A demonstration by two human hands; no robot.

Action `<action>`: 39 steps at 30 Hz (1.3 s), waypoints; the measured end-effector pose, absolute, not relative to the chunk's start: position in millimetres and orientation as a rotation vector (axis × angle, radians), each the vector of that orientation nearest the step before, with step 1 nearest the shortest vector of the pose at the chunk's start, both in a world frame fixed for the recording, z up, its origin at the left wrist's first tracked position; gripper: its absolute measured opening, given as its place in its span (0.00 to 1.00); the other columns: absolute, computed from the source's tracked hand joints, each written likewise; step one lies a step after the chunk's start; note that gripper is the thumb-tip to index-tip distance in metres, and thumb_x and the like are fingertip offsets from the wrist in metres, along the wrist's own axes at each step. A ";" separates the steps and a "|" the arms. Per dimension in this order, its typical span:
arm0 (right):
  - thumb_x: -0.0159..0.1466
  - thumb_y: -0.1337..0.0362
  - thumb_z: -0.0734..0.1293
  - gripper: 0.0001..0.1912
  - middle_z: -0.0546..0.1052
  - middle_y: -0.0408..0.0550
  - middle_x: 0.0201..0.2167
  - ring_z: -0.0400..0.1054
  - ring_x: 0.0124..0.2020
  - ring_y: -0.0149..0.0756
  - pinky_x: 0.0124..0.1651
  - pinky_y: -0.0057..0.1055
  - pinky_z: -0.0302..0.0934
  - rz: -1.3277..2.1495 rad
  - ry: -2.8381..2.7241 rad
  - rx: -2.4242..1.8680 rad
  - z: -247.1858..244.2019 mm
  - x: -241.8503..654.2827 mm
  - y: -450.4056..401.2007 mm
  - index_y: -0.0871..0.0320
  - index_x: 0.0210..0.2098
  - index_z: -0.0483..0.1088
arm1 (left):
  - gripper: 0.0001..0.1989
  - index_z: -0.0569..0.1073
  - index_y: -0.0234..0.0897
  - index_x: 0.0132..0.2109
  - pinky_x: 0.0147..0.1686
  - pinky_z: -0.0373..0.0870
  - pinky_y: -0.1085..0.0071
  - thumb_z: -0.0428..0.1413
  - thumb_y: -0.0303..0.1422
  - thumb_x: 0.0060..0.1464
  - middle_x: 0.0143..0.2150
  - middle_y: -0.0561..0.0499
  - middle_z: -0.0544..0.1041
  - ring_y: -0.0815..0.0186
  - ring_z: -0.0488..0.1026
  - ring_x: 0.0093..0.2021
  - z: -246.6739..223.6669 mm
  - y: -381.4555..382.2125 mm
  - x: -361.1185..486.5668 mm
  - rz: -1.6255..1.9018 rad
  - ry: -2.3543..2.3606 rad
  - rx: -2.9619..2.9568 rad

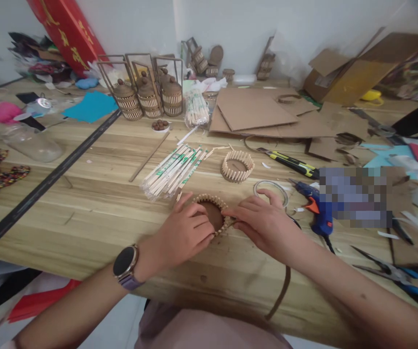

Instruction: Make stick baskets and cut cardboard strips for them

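Observation:
Just in front of me on the table lies a small round basket point(211, 213) with a brown base and a ring of short wooden sticks. My left hand point(190, 225) is closed over its left and near side, the fingertips reaching inside. At the right wall, my right hand point(258, 218) pinches a brown strip point(281, 291) against the sticks. This strip runs under my right forearm and its tail curves towards the table's front edge. Behind the basket is a second stick ring point(237, 166). A roll of clear tape point(271, 191) lies partly behind my right hand.
Packets of chopsticks point(172, 169) and a thin rod point(149, 157) lie beyond my left hand. On the right are a blue glue gun point(320, 208), a yellow-black cutter point(292, 164) and pliers point(391, 271). Finished lidded baskets point(151, 99) and cardboard sheets point(256, 111) stand farther back.

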State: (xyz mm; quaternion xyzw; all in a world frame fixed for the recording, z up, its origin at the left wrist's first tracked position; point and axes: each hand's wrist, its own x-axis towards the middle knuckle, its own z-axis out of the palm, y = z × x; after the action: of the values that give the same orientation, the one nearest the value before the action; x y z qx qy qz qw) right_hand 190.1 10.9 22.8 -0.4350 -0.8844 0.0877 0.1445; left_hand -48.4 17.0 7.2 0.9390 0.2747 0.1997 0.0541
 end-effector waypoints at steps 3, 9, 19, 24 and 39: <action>0.67 0.71 0.61 0.13 0.79 0.45 0.34 0.70 0.41 0.39 0.60 0.47 0.42 0.193 -2.569 -1.208 22.5 188.4 15.6 0.51 0.44 0.74 | 0.10 0.75 0.38 0.37 0.65 0.49 0.48 0.50 0.29 0.65 0.35 0.52 0.80 0.61 0.70 0.47 4.6 17.2 -48.9 0.628 0.825 2.858; 0.67 0.70 0.62 0.09 0.78 0.42 0.31 0.69 0.38 0.36 0.60 0.45 0.42 0.188 -2.559 -1.185 22.3 185.7 18.3 0.52 0.35 0.73 | 0.11 0.74 0.37 0.34 0.66 0.48 0.49 0.51 0.30 0.65 0.32 0.53 0.78 0.60 0.70 0.48 0.8 20.8 -51.1 0.684 0.803 2.884; 0.65 0.71 0.63 0.08 0.78 0.42 0.30 0.69 0.36 0.36 0.57 0.40 0.44 0.226 -2.448 -1.292 15.4 171.9 1.8 0.54 0.33 0.72 | 0.10 0.76 0.34 0.44 0.64 0.53 0.43 0.56 0.37 0.62 0.45 0.46 0.80 0.49 0.66 0.60 11.4 24.7 -49.4 0.567 0.867 2.886; 0.65 0.70 0.63 0.07 0.78 0.41 0.30 0.70 0.35 0.36 0.57 0.41 0.44 0.233 -2.437 -1.306 13.7 172.0 0.2 0.53 0.33 0.71 | 0.07 0.76 0.35 0.39 0.63 0.58 0.48 0.56 0.32 0.64 0.37 0.50 0.80 0.54 0.70 0.56 -2.2 22.8 -35.9 0.674 0.838 2.935; 0.66 0.70 0.62 0.06 0.80 0.43 0.33 0.73 0.36 0.38 0.48 0.39 0.49 0.198 -2.390 -1.343 16.2 197.4 -2.6 0.53 0.41 0.67 | 0.13 0.77 0.37 0.33 0.64 0.55 0.48 0.53 0.34 0.66 0.28 0.51 0.76 0.55 0.69 0.58 -9.1 25.1 -43.0 0.787 0.785 2.873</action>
State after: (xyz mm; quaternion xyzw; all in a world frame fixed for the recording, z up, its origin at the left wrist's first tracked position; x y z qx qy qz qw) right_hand 197.4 -2.6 16.2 -0.4793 -0.8528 0.0708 0.1952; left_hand -43.0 25.1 -9.1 0.9322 0.2548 0.2552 0.0305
